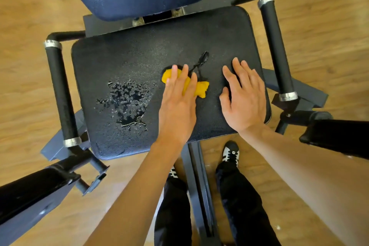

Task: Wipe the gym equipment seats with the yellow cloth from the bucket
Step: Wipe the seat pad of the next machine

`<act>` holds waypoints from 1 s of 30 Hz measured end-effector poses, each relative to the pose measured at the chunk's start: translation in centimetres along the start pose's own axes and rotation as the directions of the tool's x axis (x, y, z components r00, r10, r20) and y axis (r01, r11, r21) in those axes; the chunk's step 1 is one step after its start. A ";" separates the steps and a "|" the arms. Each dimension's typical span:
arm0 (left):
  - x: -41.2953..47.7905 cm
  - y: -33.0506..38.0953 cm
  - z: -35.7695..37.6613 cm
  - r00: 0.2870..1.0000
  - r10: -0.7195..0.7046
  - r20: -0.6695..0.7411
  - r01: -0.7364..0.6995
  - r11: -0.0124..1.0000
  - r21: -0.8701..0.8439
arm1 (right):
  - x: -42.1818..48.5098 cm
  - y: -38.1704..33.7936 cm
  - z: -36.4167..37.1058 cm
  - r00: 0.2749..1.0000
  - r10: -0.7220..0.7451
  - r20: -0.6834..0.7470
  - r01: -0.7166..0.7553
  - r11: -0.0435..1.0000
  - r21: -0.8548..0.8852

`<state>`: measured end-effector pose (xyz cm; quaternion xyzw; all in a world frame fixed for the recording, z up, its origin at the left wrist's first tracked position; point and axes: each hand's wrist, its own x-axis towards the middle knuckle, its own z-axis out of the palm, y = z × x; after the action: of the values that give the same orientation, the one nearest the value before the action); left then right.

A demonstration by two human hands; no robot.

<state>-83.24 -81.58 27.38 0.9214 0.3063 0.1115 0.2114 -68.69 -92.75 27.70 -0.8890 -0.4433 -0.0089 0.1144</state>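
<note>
Wiping step in hand on the seat [139, 60].
Left hand [177, 102] flat, pressing yellow cloth [201, 89]; right hand [243, 100] spread on pad (bracing, probably). Next: sweep left through puddle [127, 102].

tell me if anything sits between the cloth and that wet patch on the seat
Nothing visible does. The left hand presses flat on the cloth, and only bare seat lies between it and the wet patch on the person's left. The right hand rests flat on the other side, out of that path.
</note>
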 end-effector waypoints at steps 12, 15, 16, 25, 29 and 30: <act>-9.0 -9.0 -5.6 0.946 -0.304 -0.114 0.314 0.946 0.084 | -0.7 -0.2 0.2 0.999 -0.035 0.014 0.035 0.999 -0.030; -4.8 -8.1 -4.2 0.916 -0.364 -0.170 0.386 0.914 0.122 | -0.6 -0.4 0.3 0.999 -0.038 -0.002 0.038 0.999 -0.032; -3.4 -7.0 -3.3 0.928 -0.330 -0.175 0.356 0.923 0.147 | -0.5 -0.4 0.4 0.999 -0.039 -0.009 0.039 0.999 -0.030; -0.6 -1.2 0.0 0.997 0.075 -0.034 -0.068 0.982 0.179 | -0.5 0.0 0.7 0.998 -0.048 -0.048 0.047 0.999 -0.009; -3.4 -11.0 -5.0 0.992 -0.115 -0.057 0.126 0.964 0.234 | -0.6 0.0 0.4 0.999 -0.047 -0.026 0.046 0.999 -0.010; -4.1 -13.6 -6.7 0.983 -0.172 -0.060 0.182 0.951 0.250 | -0.6 0.0 0.4 0.999 -0.047 -0.020 0.047 0.999 -0.007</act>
<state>-95.76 -72.13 26.83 0.9075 0.4032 0.0690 0.0950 -69.06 -93.13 27.24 -0.8786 -0.4628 -0.0220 0.1158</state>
